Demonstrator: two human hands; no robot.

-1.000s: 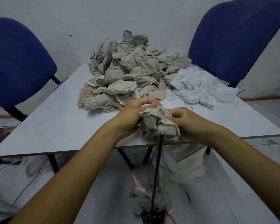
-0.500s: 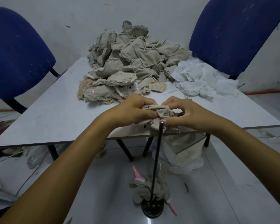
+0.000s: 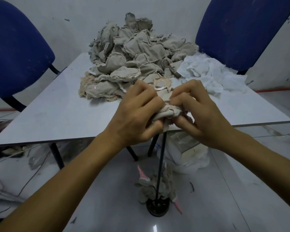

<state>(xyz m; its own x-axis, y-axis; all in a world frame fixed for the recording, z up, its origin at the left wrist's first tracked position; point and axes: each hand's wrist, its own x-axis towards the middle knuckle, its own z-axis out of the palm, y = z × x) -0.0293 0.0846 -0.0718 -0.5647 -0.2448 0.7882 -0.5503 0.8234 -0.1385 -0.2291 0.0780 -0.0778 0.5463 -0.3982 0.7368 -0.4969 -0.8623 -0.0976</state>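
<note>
Fingers of left hand [image 3: 134, 115] and right hand [image 3: 202, 114] clutch beige cloth [image 3: 169, 112] (tightly bunched) atop black rod [image 3: 161, 164].

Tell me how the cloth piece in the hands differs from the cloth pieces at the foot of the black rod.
The held cloth piece sits at the top of the black rod; the lower cloth pieces rest by its round base. The left hand and right hand grip the held one, bunched; the lower ones lie untouched. The held one shows only beige; the lower ones include pink parts. Both are beige cloth at the same rod.
</note>
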